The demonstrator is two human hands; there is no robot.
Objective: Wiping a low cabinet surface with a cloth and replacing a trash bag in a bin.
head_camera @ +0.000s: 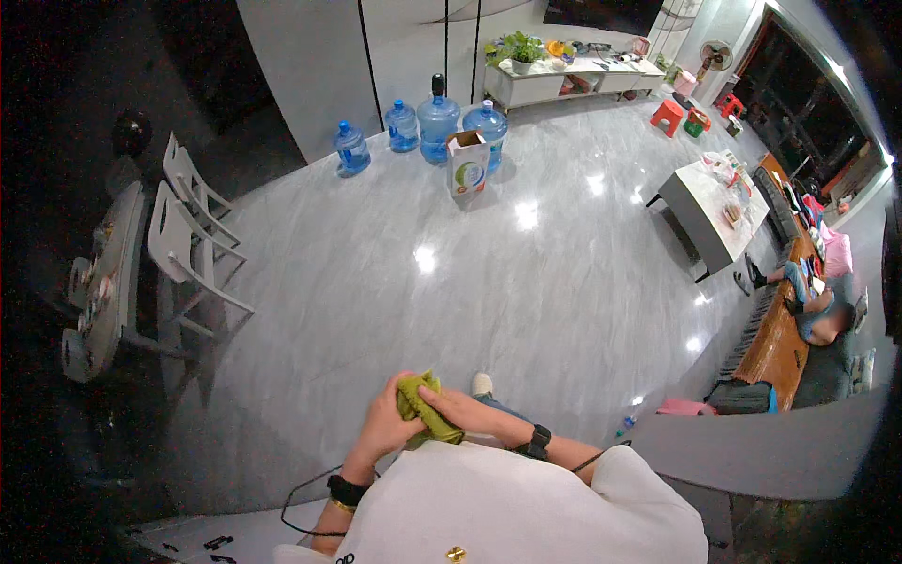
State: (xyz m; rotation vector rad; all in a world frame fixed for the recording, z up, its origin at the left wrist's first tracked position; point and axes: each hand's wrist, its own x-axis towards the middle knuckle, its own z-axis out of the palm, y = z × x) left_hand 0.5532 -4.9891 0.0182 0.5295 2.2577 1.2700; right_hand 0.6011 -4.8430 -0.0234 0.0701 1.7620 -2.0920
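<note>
A green cloth (431,412) is bunched between my two hands, close in front of my white shirt. From the left, my left hand (391,416) grips it, fingers curled around its far side. On the other side my right hand (461,411) presses on the cloth with the thumb laid over its top. Black bands sit on both wrists, and a thin black cord hangs by each forearm. The lower part of the cloth reaches down to the shirt. My shoe (482,384) shows on the grey floor just beyond the right hand.
Blue water bottles (438,123) and an open carton (468,166) stand near the far wall. White chairs (183,240) and a table (116,282) are at left. At right are a coffee table (712,204) and a wooden sofa (768,352) with a person (821,321) on it.
</note>
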